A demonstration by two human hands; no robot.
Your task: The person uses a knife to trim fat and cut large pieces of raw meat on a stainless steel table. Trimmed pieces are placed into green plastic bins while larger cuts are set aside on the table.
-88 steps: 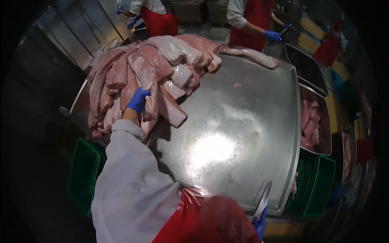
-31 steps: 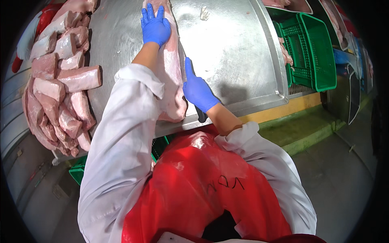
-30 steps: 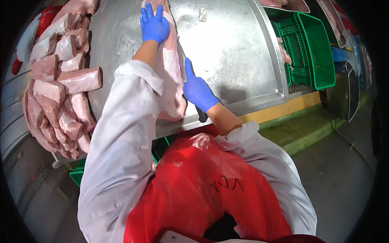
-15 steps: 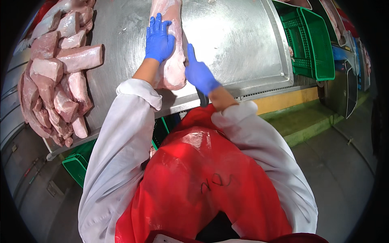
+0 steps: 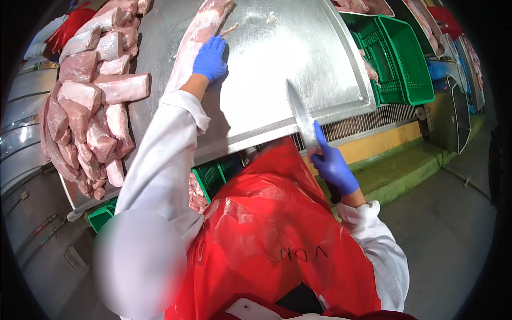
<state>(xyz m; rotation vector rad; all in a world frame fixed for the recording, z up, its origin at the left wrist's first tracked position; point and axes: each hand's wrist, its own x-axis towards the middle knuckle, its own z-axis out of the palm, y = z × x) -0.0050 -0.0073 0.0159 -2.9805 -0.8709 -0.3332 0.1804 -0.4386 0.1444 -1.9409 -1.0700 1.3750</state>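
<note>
A long pale pink pork loin (image 5: 189, 50) lies slantwise at the far middle of the steel table, part of it beneath my left arm. My blue-gloved left hand (image 5: 210, 61) rests on the loin's right side, fingers stretched out. A thin strip of meat (image 5: 230, 29) sticks out just beyond those fingertips. Off to the right, in front of the table's edge, my gloved right hand (image 5: 335, 169) is wrapped round the dark handle of a knife. The knife's long blade (image 5: 302, 113) points away from me over the table rim, apart from the loin.
Cut pork pieces (image 5: 85, 104) are heaped along the left side of the steel table (image 5: 256, 69). Green crates (image 5: 402, 58) stand at the right; another green crate (image 5: 212, 178) with meat sits under the near edge. A yellow-green step (image 5: 394, 170) runs along the lower right.
My right hand has drawn the knife away from the loin, toward me and right. The loin has turned and shifted left and away, with my left hand still on it.
</note>
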